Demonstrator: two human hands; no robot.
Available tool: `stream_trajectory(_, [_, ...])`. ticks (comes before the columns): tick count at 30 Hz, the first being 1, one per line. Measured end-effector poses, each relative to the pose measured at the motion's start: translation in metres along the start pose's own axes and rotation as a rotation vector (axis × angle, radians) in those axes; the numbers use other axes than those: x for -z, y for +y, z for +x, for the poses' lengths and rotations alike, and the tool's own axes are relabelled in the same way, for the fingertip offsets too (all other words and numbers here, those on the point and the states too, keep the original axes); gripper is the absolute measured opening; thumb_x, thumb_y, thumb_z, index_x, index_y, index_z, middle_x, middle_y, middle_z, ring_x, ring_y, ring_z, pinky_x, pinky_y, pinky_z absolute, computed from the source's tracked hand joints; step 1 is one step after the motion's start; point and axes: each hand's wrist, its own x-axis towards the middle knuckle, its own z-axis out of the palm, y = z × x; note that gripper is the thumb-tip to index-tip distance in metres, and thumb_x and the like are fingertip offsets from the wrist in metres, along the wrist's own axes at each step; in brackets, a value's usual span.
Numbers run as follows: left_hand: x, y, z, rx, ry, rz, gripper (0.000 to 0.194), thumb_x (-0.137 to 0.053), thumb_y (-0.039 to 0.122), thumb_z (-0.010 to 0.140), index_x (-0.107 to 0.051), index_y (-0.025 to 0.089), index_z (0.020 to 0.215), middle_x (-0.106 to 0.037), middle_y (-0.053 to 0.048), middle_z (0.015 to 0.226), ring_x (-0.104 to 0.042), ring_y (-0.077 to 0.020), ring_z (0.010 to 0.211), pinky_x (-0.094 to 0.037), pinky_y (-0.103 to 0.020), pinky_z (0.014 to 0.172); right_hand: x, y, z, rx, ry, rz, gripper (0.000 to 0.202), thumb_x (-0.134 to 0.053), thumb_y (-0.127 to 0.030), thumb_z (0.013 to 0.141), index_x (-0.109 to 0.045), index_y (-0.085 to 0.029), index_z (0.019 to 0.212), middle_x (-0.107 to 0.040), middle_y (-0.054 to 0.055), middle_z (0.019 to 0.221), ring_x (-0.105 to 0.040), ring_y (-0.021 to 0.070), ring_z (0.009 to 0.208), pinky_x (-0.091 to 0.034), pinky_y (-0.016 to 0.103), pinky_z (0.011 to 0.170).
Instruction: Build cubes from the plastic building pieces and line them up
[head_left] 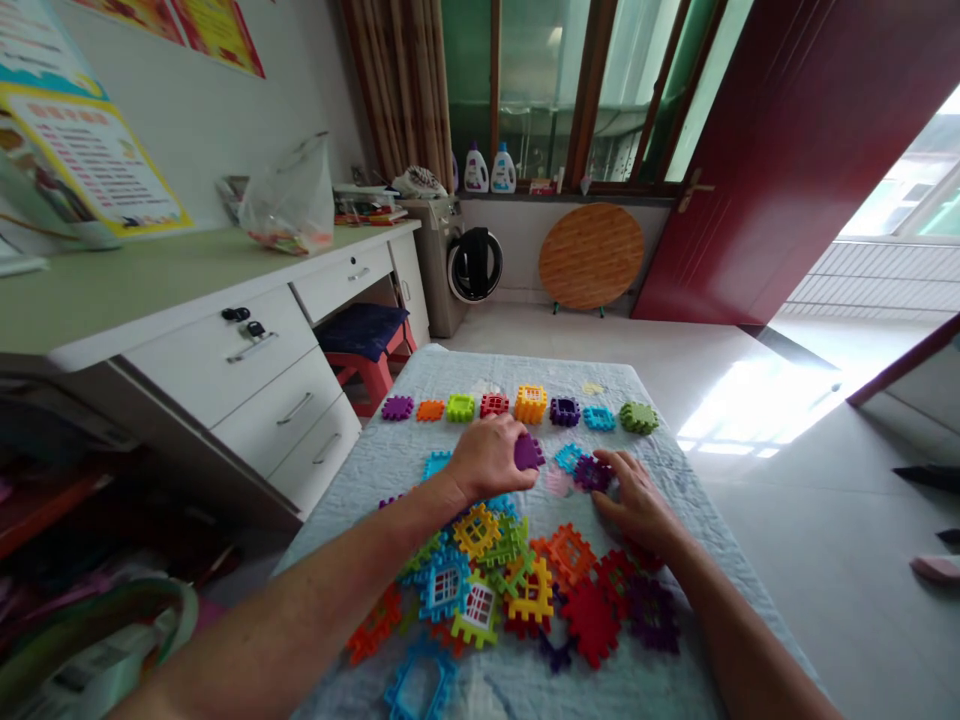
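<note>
Gripping a purple tile [529, 453] edgewise between closed fingers, the left hand [489, 456] hovers over the bench [679, 475]; the right hand [637, 497], fingers loosely parted, touches a dark-purple piece [591, 473], apparently steadying it.

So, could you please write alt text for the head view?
Over a cloth-covered table, the left hand holds a solid purple tile and the right hand touches a purple openwork tile. A multicoloured pile lies nearer, a row of coloured pieces beyond.
</note>
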Motion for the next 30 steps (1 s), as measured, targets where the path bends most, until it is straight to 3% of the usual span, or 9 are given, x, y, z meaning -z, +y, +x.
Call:
stream_trajectory(5, [0.039, -0.111, -0.015, 0.106, 0.051, 0.072, 0.046, -0.064, 0.046, 0.066, -0.062, 0.018, 0.103, -0.062, -0.007, 0.101, -0.057, -0.0243, 0.096, -0.044, -0.032, 0.088, -0.002, 0.002, 0.001, 0.003, 0.002, -0.021, 0.046, -0.054, -0.028, 0.072, -0.053, -0.021, 0.118, -0.057, 0.01, 0.11, -0.052, 0.0258, 0.103, -0.04, 0.043, 0.094])
stream_trajectory(8, [0.046, -0.174, -0.024, 0.217, -0.004, 0.12, 0.049, -0.065, 0.045, 0.064, -0.062, 0.018, 0.105, -0.06, -0.007, 0.104, -0.058, -0.0232, 0.095, -0.045, -0.03, 0.087, -0.003, 0.002, 0.001, -0.006, 0.01, -0.031, 0.046, -0.054, -0.029, 0.072, -0.054, -0.022, 0.118, -0.058, 0.009, 0.109, -0.053, 0.0253, 0.101, -0.041, 0.042, 0.093])
stream_trajectory(11, [0.045, -0.212, -0.028, 0.257, -0.086, 0.118, 0.052, -0.065, 0.042, 0.062, -0.062, 0.018, 0.108, -0.059, -0.007, 0.109, -0.058, -0.0227, 0.099, -0.043, -0.028, 0.09, -0.003, 0.002, 0.001, -0.013, 0.021, -0.036, 0.045, -0.055, -0.03, 0.072, -0.056, -0.023, 0.116, -0.059, 0.008, 0.106, -0.054, 0.0255, 0.1, -0.042, 0.042, 0.091])
stream_trajectory(17, [0.038, -0.228, -0.016, 0.262, -0.194, 0.109, 0.055, -0.066, 0.038, 0.059, -0.061, 0.02, 0.11, -0.06, -0.006, 0.114, -0.056, -0.0245, 0.105, -0.041, -0.028, 0.093, -0.003, 0.001, 0.002, -0.012, 0.016, -0.033, 0.044, -0.054, -0.031, 0.073, -0.055, -0.024, 0.116, -0.059, 0.008, 0.107, -0.055, 0.0256, 0.101, -0.041, 0.043, 0.093])
stream_trajectory(30, [0.026, -0.236, -0.002, 0.32, -0.353, 0.108, 0.065, -0.066, 0.024, 0.055, -0.056, 0.019, 0.118, -0.067, -0.006, 0.109, -0.063, -0.0243, 0.094, -0.046, -0.026, 0.076, -0.001, -0.001, 0.002, -0.028, 0.0, -0.038, 0.043, -0.053, -0.033, 0.074, -0.055, -0.023, 0.116, -0.058, 0.008, 0.108, -0.054, 0.0259, 0.103, -0.041, 0.042, 0.094])
